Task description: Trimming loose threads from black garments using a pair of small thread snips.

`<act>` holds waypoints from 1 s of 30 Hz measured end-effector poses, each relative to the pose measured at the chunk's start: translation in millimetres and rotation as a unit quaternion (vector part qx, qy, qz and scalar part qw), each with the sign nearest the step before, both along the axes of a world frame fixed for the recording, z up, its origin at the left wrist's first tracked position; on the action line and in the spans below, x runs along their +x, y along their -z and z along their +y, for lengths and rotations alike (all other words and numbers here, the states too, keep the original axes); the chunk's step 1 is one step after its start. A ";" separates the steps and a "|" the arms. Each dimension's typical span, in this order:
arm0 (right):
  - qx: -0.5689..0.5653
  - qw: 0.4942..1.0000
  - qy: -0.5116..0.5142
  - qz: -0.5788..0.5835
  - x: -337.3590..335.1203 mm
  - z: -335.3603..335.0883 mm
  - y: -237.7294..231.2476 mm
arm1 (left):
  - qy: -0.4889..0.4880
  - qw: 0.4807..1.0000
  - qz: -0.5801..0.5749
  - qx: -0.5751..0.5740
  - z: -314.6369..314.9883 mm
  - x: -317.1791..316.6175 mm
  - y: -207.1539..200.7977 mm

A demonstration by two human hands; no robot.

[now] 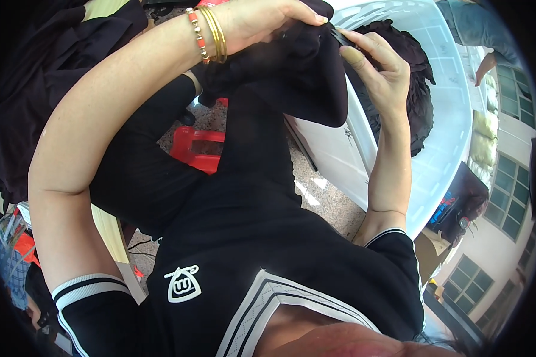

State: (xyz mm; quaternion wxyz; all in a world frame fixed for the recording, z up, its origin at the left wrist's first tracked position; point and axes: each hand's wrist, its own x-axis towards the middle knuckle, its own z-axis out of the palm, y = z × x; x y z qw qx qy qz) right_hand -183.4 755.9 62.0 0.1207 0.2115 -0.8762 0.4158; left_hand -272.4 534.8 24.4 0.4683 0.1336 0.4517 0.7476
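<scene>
My left hand [268, 24], with a bead bracelet and gold bangles on its wrist, is closed on a piece of dark fabric [304, 83]. The fabric hangs in folds over my knees, and its lower edge drops beside the tub. Close to the left thumb, my right hand [380, 62] pinches a small dark pointed tool, which looks like thread snips [339, 37]. The tip meets the fabric edge. A yellowish cover sits on one right fingertip. Folds of cloth hide most of the left fingers.
To the right stands a translucent pale-blue tub [449, 113] with crumpled dark cloth [420, 95] inside. A white panel [333, 149] leans along its near side. A red plastic stool [187, 146] is on the speckled floor. More dark fabric [36, 89] is heaped at left. Another person's arm [485, 68] shows at upper right.
</scene>
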 end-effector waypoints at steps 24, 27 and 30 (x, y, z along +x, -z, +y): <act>-0.151 0.968 0.117 -0.161 -13.7 38.0 12.6 | 0.045 0.975 0.185 -0.117 -11.8 -12.1 20.8; -0.074 0.981 0.112 -0.138 -11.1 30.6 10.4 | 0.037 0.977 0.185 -0.103 -8.4 -9.7 20.9; 0.058 0.986 0.122 -0.099 -5.6 25.7 5.5 | 0.017 0.972 0.197 -0.127 -5.5 -6.4 20.5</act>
